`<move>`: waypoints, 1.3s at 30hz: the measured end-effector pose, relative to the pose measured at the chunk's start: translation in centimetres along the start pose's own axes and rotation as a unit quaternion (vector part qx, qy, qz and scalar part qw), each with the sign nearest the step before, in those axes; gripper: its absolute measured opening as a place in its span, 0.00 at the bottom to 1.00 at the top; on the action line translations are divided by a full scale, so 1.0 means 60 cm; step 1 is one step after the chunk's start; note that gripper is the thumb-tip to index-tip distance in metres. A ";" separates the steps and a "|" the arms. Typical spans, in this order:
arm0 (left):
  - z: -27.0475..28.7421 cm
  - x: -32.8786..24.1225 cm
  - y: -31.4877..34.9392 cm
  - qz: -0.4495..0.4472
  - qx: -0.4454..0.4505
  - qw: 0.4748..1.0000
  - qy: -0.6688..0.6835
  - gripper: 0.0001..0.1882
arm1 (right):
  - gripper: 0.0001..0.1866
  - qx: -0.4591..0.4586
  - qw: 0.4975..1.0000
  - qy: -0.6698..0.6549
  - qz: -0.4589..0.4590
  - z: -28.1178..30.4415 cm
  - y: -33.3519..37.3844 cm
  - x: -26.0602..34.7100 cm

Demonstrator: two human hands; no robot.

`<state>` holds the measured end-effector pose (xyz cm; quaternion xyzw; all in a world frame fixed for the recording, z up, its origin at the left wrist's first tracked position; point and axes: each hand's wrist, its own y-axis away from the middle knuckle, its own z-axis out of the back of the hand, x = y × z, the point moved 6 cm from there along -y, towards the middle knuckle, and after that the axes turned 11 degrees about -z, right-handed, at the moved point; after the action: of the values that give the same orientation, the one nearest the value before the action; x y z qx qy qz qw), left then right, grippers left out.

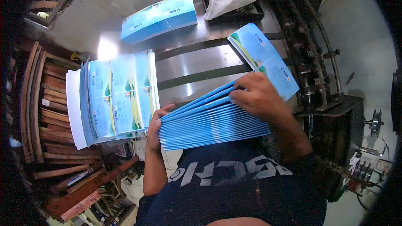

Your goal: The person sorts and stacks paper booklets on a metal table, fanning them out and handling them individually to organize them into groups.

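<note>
A fanned stack of blue folded printed sheets [211, 127] is held close to my body, its many folded edges stepped one over another. My left hand [155, 127] is closed round its left end, thumb up along the side. At the upper right part of the stack, my right hand [259, 96] has its fingers bent and pinching the top folds, with a gap open between some sheets. Just beyond that hand lies a pile of blue and green printed sheets [272, 56], set at a slant on the metal table [201, 62].
Rows of similar printed sheets [121, 96] stand at the table's left. Another banded bundle [161, 19] lies at the back, beside a black tray [247, 16] topped by a white plastic bag [230, 0]. Machinery [310, 54] borders the right; a wooden rack [54, 104] the left.
</note>
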<state>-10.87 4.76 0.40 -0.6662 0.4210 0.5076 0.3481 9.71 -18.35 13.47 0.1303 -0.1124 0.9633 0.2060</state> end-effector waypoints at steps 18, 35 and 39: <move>0.035 0.081 0.009 0.060 -0.091 0.976 0.190 0.38 | 0.08 -0.126 0.976 -0.176 0.038 0.220 -0.065 0.018; 0.066 0.010 -0.018 -0.030 -0.115 0.992 -0.041 0.21 | 0.12 0.371 0.918 -0.133 -0.034 -0.058 -0.080 -0.049; -0.001 -0.030 -0.070 -0.007 0.036 0.999 -0.038 0.29 | 0.30 0.211 0.964 -0.136 0.093 -0.045 -0.044 -0.011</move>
<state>-7.21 6.76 2.32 -0.6363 0.4210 0.5147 0.3911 10.85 -15.53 11.15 0.2890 0.0545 0.9535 0.0660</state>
